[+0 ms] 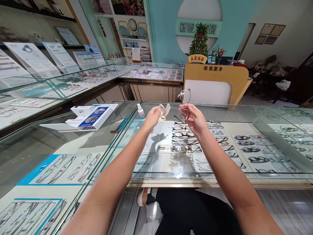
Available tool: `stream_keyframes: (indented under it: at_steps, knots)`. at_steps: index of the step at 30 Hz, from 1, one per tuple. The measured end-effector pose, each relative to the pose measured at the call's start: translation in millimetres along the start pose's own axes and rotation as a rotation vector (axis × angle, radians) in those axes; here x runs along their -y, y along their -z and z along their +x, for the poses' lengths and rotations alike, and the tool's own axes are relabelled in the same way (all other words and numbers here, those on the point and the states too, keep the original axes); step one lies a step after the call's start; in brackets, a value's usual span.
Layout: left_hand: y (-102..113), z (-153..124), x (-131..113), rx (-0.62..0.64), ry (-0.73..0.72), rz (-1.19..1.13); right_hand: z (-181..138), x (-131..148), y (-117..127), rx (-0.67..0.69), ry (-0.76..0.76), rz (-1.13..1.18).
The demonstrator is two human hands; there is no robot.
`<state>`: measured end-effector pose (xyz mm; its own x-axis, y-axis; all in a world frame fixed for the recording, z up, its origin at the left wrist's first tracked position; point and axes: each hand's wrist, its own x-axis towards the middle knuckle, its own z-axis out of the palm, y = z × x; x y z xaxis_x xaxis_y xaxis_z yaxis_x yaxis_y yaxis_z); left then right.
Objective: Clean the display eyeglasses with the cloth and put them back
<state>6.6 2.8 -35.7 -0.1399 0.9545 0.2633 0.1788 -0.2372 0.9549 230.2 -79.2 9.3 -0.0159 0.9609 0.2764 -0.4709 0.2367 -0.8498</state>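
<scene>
My right hand [195, 118] is closed on a pair of thin-rimmed eyeglasses [186, 96], held up on end above the glass counter, one lens over the other. In my left hand [153, 117] a crumpled pale cloth [163, 112] is pinched, its loose end sticking out toward the glasses. A gap separates the cloth from the lenses. Just left of the left hand a small white spray bottle [141, 112] stands upright on the counter top. Below the right hand, several dark-framed eyeglasses [182, 134] lie in a column inside the display case.
A white and blue box [94, 118] with open flaps lies on the glass counter [166, 179] to the left. More frames [250, 149] fill the case at right. Behind stand further display cases [156, 74] and a yellow cashier desk [217, 73] with a plant [199, 40].
</scene>
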Motion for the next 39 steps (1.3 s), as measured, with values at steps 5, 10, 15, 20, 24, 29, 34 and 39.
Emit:
stream_keyframes:
  at_steps: [5, 10, 15, 20, 24, 29, 34, 39]
  knots:
    - [6.2, -10.6, -4.6, -0.082, -0.233, 0.272, -1.0, 4.8, -2.3, 0.026, 0.020, -0.043]
    - [4.5, -37.5, -36.0, -0.151, -0.793, 0.343, -2.0, 17.6, 1.5, 0.106, 0.074, -0.209]
    - [-0.1, -56.7, -56.5, -0.043, -0.916, 0.304, -3.6, 38.0, 10.9, 0.271, 0.091, -0.426]
    - [0.2, -59.3, -58.2, 0.050, -0.817, 0.263, -3.9, 52.9, 12.2, 0.369, 0.035, -0.482]
    - [4.8, -59.8, -58.6, -0.041, -0.875, 0.244, -1.5, 64.3, 3.0, 0.432, 0.011, -0.563]
    - [16.7, -57.4, -82.9, -0.136, -1.033, 0.283, 0.3, 99.4, -17.1, 0.572, -0.014, -0.682]
    - [27.4, -33.9, -139.2, -0.246, -1.297, 0.214, -4.5, 152.9, -33.5, 0.579, 0.230, -0.785]
    - [23.6, -18.5, -180.1, -0.370, -1.226, 0.046, -13.9, 173.7, -39.8, 0.306, 0.656, -0.849]
